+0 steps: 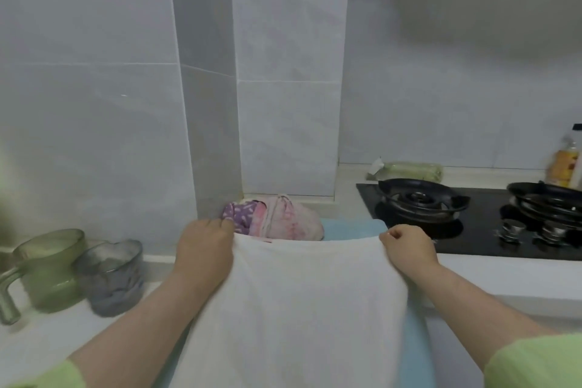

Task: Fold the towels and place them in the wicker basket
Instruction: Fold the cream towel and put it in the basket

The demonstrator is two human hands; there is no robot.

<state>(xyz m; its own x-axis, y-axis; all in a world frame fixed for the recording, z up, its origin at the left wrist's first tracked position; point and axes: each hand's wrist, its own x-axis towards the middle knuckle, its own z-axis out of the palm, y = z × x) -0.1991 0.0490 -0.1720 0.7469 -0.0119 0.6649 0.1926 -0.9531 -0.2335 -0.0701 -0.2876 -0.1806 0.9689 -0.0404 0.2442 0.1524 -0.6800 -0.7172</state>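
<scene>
White terry, plain and softly creased, makes up the towel (293, 299) being worked; the person's left hand (204, 246) and right hand (407, 246) each pinch one far corner of it, fingers curled over the edge, the two hands well apart so the cloth is drawn taut between them; from there it drapes toward the person, over a pale blue towel (352, 227) spread on the counter (504, 274) beside the stove (472, 224). The task looks barely begun: no fold shows in the white towel yet; a crumpled pink and purple bundle (274, 217) sits unfolded against the wall just behind; the wicker basket is not in view, so nothing can be counted as put away.
</scene>
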